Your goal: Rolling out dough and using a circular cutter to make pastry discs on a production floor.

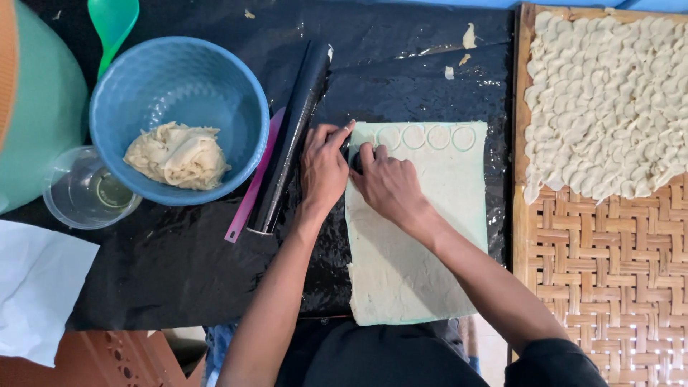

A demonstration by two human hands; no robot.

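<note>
dough sheet [423, 236]: matt, smooth, soft
bench cover [179, 265]: glossy black plastic, wrinkled
bowl [179, 93]: blue plastic, semi-gloss
tray [609, 265]: woven bamboo, wood rim, rough — mind your sleeve
</note>
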